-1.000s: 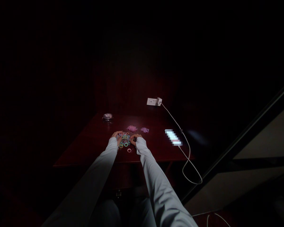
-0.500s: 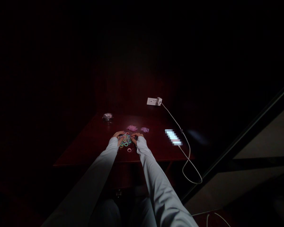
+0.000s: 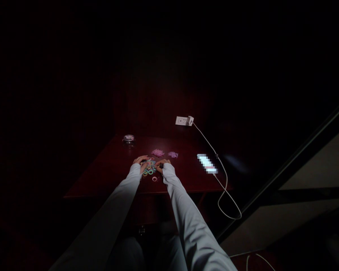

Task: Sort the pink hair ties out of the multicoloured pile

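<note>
A loose heap of small multicoloured hair ties [image 3: 150,172] lies on the dark red table between my two hands. My left hand [image 3: 141,162] rests along the left side of the heap, its fingers stretched out and apart over the edge. On the right side, my right hand [image 3: 163,163] has its fingers bent and drawn together at the heap, with a small yellowish hair tie at the fingertips. One pink hair tie [image 3: 154,179] lies by itself nearer to me. Behind the hands are a pink pile of hair ties [image 3: 158,153] and a smaller purple pile [image 3: 173,154].
A round, clear container [image 3: 129,139] stands at the table's back left. To the right lies a lit phone [image 3: 207,164], joined by a white cable [image 3: 226,177] to a charger [image 3: 190,120] in the wall socket [image 3: 181,121]. The table's front edge [image 3: 101,196] runs below my forearms.
My right hand's fingers have shifted slightly at the heap, and a yellowish bit now shows at their tips. The left hand has hardly moved; the piles behind look the same.
</note>
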A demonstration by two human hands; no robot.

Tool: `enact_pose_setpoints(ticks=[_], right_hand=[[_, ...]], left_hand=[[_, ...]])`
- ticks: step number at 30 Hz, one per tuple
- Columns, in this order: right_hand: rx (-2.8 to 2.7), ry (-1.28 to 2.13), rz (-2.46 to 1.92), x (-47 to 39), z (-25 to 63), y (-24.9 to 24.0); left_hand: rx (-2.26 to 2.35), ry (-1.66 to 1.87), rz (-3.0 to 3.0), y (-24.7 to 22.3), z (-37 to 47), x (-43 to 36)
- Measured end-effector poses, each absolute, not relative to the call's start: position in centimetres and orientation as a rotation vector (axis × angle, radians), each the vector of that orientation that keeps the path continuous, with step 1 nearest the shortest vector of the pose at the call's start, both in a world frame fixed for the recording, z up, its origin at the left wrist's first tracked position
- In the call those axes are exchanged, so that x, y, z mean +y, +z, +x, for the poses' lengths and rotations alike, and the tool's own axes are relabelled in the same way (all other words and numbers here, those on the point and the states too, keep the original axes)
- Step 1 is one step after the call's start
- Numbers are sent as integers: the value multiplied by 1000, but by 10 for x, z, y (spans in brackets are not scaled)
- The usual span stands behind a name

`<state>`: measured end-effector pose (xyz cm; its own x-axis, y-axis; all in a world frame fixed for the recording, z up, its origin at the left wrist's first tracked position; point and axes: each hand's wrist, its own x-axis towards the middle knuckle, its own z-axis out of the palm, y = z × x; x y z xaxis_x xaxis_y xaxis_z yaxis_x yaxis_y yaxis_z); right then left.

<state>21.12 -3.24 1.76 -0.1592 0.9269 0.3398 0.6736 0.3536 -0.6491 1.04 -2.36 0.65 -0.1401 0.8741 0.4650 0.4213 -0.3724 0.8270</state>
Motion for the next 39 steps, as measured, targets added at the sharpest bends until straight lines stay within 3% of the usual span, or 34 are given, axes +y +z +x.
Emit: enact_pose_setpoints(ticks=[13,30,39], right_hand=[[-1879,466,-1300,-26,210,17],[-1818,529,-1224,-28,205,19],[-1844,495,-1254,-31,206,19]], left_hand=[[1516,1399,1858,-2,2,-16],[1667,1202,2020,26,15,-58],[1646,1281,1997,23,13,-57]])
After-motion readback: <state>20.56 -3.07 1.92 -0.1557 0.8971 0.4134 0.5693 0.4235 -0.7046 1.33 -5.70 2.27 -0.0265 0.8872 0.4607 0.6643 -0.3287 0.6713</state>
